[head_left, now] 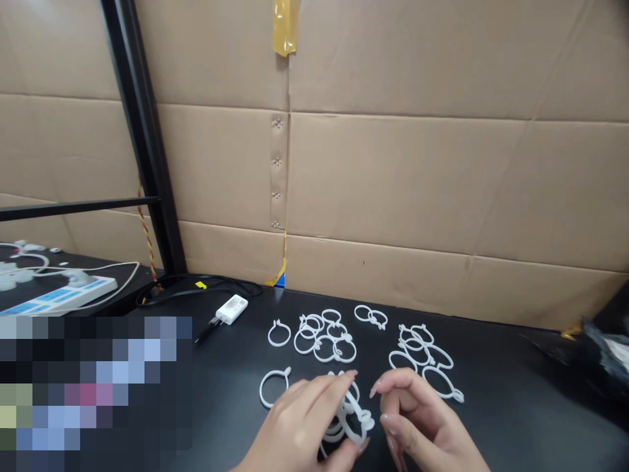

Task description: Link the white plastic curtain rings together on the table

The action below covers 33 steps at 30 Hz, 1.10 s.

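My left hand point(309, 419) is closed around a white plastic curtain ring point(354, 426) with small loops on its edge, held between thumb and fingers. More white rings show just behind and below it, partly hidden by the hand, so I cannot tell how many are gripped. To the right, my right hand point(422, 419) is half curled, its thumb and index finger apart and nothing visible between them. A single ring point(261, 390) lies left of my left hand. Beyond my right hand is a loose group of rings point(439, 381), some overlapping.
Several more rings point(325, 349) lie in a cluster mid-table, with a pair point(363, 313) behind. A white charger plug point(232, 309) and black cable are at left, near a power strip point(63, 296). A cardboard wall point(393, 196) closes the back; dark plastic point(590, 360) sits at right.
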Motion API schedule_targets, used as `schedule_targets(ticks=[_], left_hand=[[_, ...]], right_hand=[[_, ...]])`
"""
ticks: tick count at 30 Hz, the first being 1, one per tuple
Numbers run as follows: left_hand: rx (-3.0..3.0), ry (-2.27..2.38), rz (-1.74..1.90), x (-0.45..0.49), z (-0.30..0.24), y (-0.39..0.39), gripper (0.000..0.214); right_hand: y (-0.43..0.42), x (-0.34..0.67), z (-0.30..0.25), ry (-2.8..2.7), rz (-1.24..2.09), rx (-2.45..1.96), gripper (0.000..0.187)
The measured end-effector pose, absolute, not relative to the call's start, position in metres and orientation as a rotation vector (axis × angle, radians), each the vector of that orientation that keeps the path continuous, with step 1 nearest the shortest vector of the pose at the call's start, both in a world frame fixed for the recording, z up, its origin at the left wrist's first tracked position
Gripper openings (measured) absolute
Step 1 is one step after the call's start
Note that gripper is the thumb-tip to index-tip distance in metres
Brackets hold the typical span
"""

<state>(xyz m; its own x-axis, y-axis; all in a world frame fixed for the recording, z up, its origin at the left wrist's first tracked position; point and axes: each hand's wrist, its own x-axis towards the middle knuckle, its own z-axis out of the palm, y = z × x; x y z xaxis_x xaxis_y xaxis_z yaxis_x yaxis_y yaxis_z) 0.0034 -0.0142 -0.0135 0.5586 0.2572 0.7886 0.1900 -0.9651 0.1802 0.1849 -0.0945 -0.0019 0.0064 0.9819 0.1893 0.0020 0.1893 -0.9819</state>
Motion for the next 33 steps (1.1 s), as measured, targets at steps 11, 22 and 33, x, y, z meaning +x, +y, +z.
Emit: schedule_targets(ticks=[11, 22, 33], left_hand=[[2.689, 0.372, 1.356, 0.003, -0.013, -0.016, 0.049], [2.592, 0.41, 1.225, 0.003, -0.019, -0.015, 0.063], [2.646, 0.465, 1.248, 0.003, -0.019, -0.016, 0.056]], right_hand=[[-0.097, 0.193, 0.009, -1.352, 0.493, -1.283, 0.021], [-0.095, 0.19, 0.007, -1.33, 0.55, -1.293, 0.023], [-0.097, 0.187, 0.012, -1.8, 0.258, -1.356, 0.024]])
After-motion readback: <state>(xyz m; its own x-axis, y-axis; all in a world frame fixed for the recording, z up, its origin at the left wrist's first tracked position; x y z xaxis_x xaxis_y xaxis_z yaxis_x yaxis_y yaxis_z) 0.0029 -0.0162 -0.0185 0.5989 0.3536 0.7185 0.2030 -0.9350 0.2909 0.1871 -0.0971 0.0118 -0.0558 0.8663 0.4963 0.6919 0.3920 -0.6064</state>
